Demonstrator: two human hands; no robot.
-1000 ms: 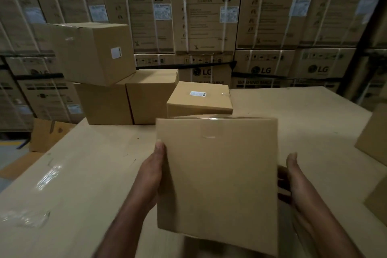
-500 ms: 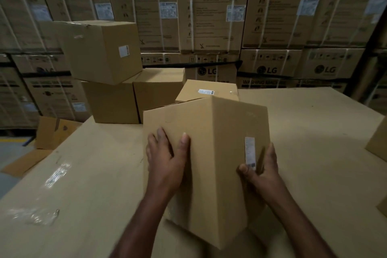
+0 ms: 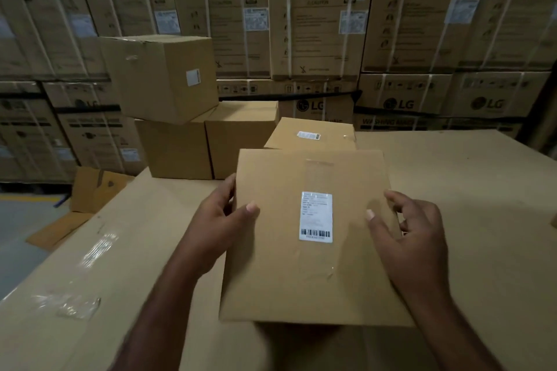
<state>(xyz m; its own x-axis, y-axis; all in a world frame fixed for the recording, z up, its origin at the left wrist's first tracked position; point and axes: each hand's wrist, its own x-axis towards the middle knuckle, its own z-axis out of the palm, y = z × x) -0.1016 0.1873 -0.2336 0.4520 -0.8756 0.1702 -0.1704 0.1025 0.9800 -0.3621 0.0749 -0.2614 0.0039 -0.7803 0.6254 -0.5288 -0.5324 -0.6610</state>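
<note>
Inspector: Box [image 3: 307, 238] had been rotated since half a second earlier. It then stood on an edge with its label on the side face. It now lay flat-faced to the camera, label [image 3: 316, 217] uppermost and readable side up.

Clerk: And the hands?

Inspector: Left hand [image 3: 220, 220] gripped the box's left edge, thumb on the top face and fingers wrapped behind. Right hand [image 3: 413, 238] was at the right edge, fingers loosely spread and the thumb tip on the top face. It was not closed round anything.

Clerk: Where was the box?

Inspector: It was over the near part of the table [image 3: 452, 190], between the two hands. Whether it rested on the table or hung just above it could not be told.

Clerk: Beyond it?

Inspector: Tape scraps [image 3: 96, 247] lay on the table to the left. A small box [image 3: 310, 135], labelled on top, sat just behind the held one. A stack [image 3: 180, 147] of three plain boxes stood left of that. Washing machine cartons [image 3: 316, 15] formed the back wall.

Clerk: Progress?

Inspector: In my judgement the label had been found and turned up, so that part was done. Checking it and setting the box with the others appeared to be outstanding.
</note>
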